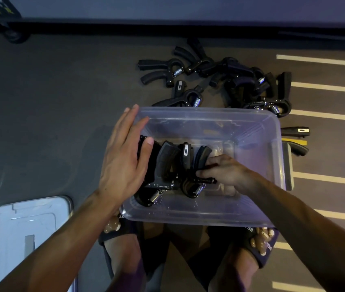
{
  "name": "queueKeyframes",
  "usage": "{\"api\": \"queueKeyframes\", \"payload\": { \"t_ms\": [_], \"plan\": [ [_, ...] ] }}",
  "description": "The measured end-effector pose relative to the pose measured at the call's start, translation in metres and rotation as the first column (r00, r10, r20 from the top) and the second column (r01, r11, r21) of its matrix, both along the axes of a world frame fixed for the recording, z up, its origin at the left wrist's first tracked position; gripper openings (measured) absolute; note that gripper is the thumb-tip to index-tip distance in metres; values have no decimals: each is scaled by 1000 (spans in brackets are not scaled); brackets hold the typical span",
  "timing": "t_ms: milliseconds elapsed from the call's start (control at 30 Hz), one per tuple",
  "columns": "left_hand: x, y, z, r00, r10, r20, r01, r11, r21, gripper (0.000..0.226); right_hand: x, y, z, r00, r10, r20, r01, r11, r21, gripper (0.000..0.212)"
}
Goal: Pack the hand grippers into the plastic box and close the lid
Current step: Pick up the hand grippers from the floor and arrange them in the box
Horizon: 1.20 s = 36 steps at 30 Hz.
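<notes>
Right hand (pixel 222 171) reaches down into the clear plastic box (pixel 251 220), fingers curled closed on the rightmost of the hand grippers packed there (pixel 201 157). Left hand (pixel 123 161) lies open and flat, fingers spread, over the box's left edge, its thumb touching the leftmost gripper of the same row; it grips nothing. That row stands side by side in the box's left half, springs toward the person. The box sits on the dark floor (pixel 51 123) just ahead of the person's sandalled feet (pixel 262 243). More loose grippers (pixel 239 81) lie in a pile beyond the box's far wall, two others beside its right wall. The lid (pixel 28 228) lies flat on the floor, left of the box.
</notes>
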State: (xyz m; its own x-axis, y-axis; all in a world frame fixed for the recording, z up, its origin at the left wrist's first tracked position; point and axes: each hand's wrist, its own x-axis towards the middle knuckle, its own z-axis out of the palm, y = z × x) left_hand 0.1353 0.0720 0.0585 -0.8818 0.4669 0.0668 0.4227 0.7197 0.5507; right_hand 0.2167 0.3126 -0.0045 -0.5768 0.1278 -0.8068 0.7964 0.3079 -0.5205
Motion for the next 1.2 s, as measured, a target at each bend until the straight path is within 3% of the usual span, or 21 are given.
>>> {"api": "queueKeyframes", "payload": {
  "t_ms": [133,267,367,500,600,700,767,800,867,933,1000,1033,1100,1200],
  "plan": [
    [0,0,-1,1000,0,1,0,1000,0,45,-1,0,-2,995,-90,37,93,993,-77,21],
    [0,-1,-1,1000,1,1,-1,1000,-2,45,-1,1,-6,996,-76,43,78,996,-35,29],
    [-1,-1,-2,1000,0,4,0,1000,-4,45,-2,0,-6,997,-64,48,65,998,-26,16],
    [-1,-1,-2,1000,-1,8,1,1000,-3,46,-5,2,14,993,114,41,-116,991,61,15],
    [-1,-2,-2,1000,-1,11,1,1000,-3,46,-9,24,56,965,208,-158,-181,969,170,19],
    [-1,-1,-3,1000,-2,9,2,1000,-10,46,-16,51,118,872,-90,-481,122,992,35,18],
    [-1,-1,-2,1000,0,12,0,1000,-12,46,-26,84,129,766,-194,-613,363,917,164,15],
    [-1,0,-2,1000,2,18,-1,1000,-12,46,-29,104,120,764,-194,-615,443,851,281,13],
    [-1,0,-2,1000,3,26,-3,1000,-11,46,-29,148,80,858,-208,-471,441,767,465,14],
    [0,0,-1,1000,2,21,-1,1000,-10,46,-16,186,30,955,-222,-198,295,796,529,15],
    [0,1,-1,1000,3,23,-3,1000,-7,46,-5,195,6,972,-235,4,198,828,525,38],
    [0,1,0,1000,4,25,-4,1000,-7,46,0,194,2,974,-221,56,159,834,528,47],
    [0,1,0,1000,6,26,-6,1000,-13,46,3,184,4,973,-190,128,85,819,568,40],
    [0,1,0,1000,4,21,-4,1000,-13,45,1,174,14,929,-357,97,286,860,423,18]
  ]
}}
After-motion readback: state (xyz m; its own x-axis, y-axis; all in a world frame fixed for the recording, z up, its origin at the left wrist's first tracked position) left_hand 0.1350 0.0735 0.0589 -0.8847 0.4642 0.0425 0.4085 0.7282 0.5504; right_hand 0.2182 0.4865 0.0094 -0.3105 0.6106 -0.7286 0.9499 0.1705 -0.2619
